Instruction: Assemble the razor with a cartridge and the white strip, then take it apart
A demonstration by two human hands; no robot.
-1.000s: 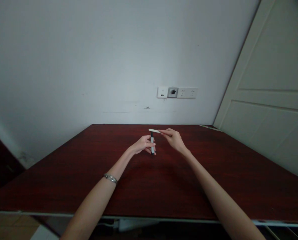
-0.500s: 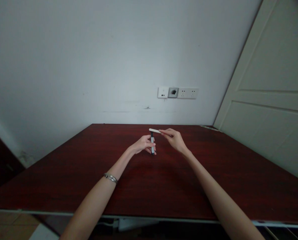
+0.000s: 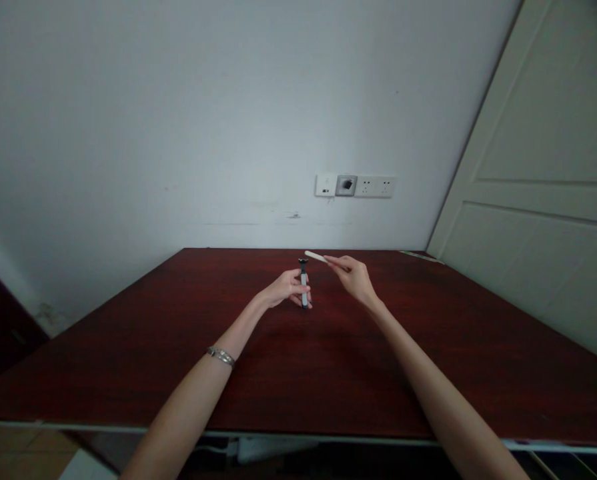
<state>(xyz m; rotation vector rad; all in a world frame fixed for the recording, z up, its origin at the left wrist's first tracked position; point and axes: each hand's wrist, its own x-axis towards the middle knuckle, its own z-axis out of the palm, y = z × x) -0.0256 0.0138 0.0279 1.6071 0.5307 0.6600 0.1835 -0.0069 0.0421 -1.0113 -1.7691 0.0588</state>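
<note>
My left hand [image 3: 285, 289] is closed around the grey handle of a razor [image 3: 304, 283], which stands nearly upright with its dark, wide head on top. Between the fingertips of my right hand [image 3: 352, 275] is a slim white stick with a rounded end [image 3: 316, 256]; its kind does not show. The stick tilts slightly, its free tip up and to the left, just above and right of the razor's head with a small gap between them. My fingers hide the stick's other end. Both hands are above the dark red tabletop.
The dark red wooden table [image 3: 178, 340] reaches back to a pale wall [image 3: 203, 133]. Sockets and a switch plate [image 3: 375, 187] are on that wall. A pale panelled door [image 3: 543, 233] stands on the right. Below the table's front edge, some white items [image 3: 273, 448] show partly.
My right hand has moved the white stick off the razor's head, slightly up and to the right, so the dark head now shows. My left hand has hardly moved.
</note>
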